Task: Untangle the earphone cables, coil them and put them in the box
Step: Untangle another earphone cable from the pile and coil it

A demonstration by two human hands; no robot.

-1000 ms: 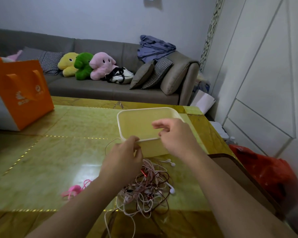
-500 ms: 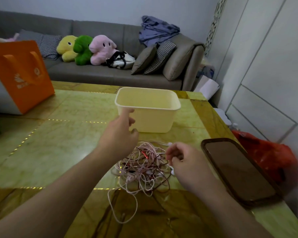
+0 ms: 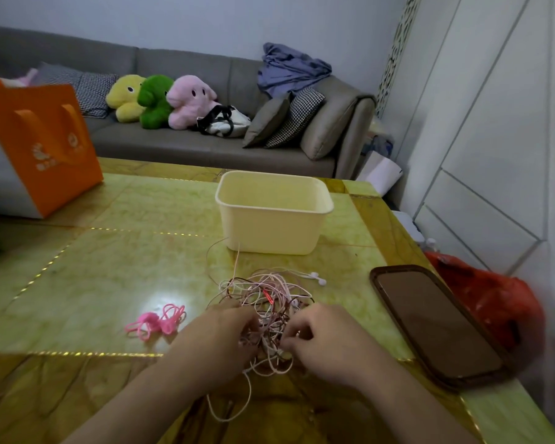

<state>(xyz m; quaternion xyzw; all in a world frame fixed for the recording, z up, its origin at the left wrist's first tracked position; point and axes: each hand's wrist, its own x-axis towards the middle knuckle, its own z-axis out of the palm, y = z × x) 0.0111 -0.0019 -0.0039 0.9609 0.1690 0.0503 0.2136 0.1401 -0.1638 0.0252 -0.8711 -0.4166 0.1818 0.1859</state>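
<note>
Fingers [image 3: 252, 326] of your left hand [image 3: 218, 344] curl into the near left side of the tangled heap of pink, white and dark red earphone cables [image 3: 266, 302], gripping a few strands, while your right hand [image 3: 326, 342] meets it from the other side with its fingers [image 3: 290, 339] bent and pinching strands at the heap's near right edge. You have both hands low on the glossy yellow-green marble-patterned bench [image 3: 109, 267], close together, with the knot of cable between them. The heap lies on the bench in front of you, a white earbud [image 3: 321, 281] sticking out at its far right, one thin pale strand [image 3: 237, 257] running up to the foot of the box, and a loose loop [image 3: 228, 408] trailing toward you between your forearms. Your pale yellow rectangular plastic box [image 3: 271, 230] stands upright and open just beyond the heap, apart from your hands. To your left of the heap, a small bundle of bright pink cord [image 3: 156, 322] lies by itself on the bench. On your right, a dark brown phone-shaped case [image 3: 436, 325] lies flat near the bench edge, with a red plastic bag [image 3: 494, 302] beyond it. An orange paper carrier bag [image 3: 42, 145] stands at the far left of the bench. Behind it all, a grey sofa [image 3: 189, 145] carries yellow, green and pink plush toys [image 3: 161, 100].
</note>
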